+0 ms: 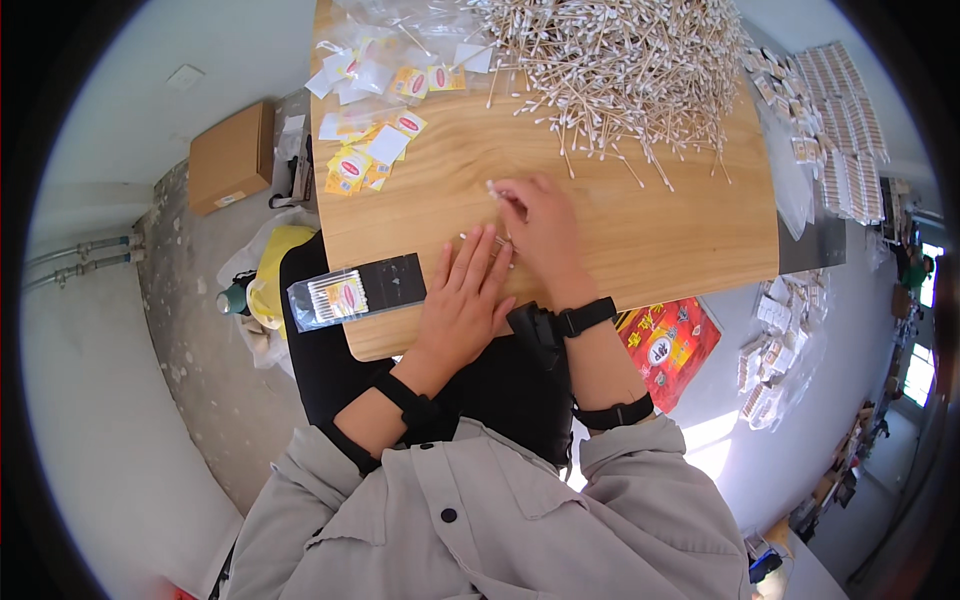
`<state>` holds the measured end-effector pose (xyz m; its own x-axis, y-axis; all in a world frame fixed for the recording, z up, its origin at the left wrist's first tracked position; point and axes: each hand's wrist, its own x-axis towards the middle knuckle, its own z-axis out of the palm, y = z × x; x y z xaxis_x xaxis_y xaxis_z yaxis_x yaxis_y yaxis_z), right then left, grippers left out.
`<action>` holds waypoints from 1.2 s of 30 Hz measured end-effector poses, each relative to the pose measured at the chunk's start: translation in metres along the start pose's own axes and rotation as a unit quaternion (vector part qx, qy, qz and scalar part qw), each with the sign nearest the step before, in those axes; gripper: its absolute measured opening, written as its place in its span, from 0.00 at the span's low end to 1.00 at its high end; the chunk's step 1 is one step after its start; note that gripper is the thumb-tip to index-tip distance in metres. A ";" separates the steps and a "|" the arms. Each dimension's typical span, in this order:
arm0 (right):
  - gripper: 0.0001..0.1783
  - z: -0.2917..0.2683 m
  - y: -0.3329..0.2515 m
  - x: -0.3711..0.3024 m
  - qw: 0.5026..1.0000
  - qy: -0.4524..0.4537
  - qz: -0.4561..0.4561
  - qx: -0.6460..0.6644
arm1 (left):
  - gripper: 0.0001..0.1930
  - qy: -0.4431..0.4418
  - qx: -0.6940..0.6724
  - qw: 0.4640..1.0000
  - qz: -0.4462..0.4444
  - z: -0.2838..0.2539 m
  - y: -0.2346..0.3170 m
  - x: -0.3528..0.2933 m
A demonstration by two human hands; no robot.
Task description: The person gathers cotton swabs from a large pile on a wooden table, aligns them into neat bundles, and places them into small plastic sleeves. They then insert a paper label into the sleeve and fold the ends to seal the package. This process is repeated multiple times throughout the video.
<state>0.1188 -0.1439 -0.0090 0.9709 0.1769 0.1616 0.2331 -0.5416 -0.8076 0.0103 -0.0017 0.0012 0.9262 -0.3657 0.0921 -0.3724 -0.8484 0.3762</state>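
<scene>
My left hand lies flat near the table's front edge, its fingers stretched out. A few cotton swabs lie by its fingertips, partly hidden between the two hands. My right hand is bent just beyond, its thumb and fingers pinched together. White cotton tips stick out of that pinch; how many swabs it holds is hidden. Left of my left hand, a clear bag with a row of swabs and a yellow-red label rests on a black strip. A large heap of loose swabs covers the far right.
Yellow and white label cards lie at the table's left, with clear plastic bags behind them. Packed swab bundles are stacked off the right side, more packs lower down. A cardboard box stands on the floor at left.
</scene>
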 end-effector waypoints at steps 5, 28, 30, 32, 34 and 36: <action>0.14 -0.022 0.003 -0.005 0.986 -0.122 0.003 0.118 | 0.42 0.029 -0.010 0.999 -0.037 0.001 0.000 0.001; 0.08 -0.024 0.034 0.037 0.992 0.049 0.034 -0.109 | 0.34 0.020 -0.011 1.000 -0.018 -0.001 -0.004 0.009; 0.09 -0.026 0.024 0.014 0.998 -0.012 0.020 -0.060 | 0.35 0.013 -0.001 1.000 -0.029 -0.001 -0.003 0.009; 0.14 -0.030 0.014 -0.005 0.997 -0.069 0.014 -0.011 | 0.36 0.016 0.001 0.999 -0.040 0.000 -0.002 0.009; 0.21 -0.032 0.033 -0.008 0.991 0.105 0.029 -0.081 | 0.36 0.017 0.003 0.999 -0.044 0.000 -0.002 0.008; 0.28 -0.047 0.058 -0.004 0.951 0.249 0.059 -0.175 | 0.37 0.015 0.007 0.999 -0.042 0.000 -0.002 0.009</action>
<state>0.1312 -0.2149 -0.0298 0.8769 -0.2656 0.4007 0.0407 -0.7895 -0.6124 0.0190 -0.0036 0.0013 0.9553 -0.2822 0.0886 -0.2946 -0.8806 0.3712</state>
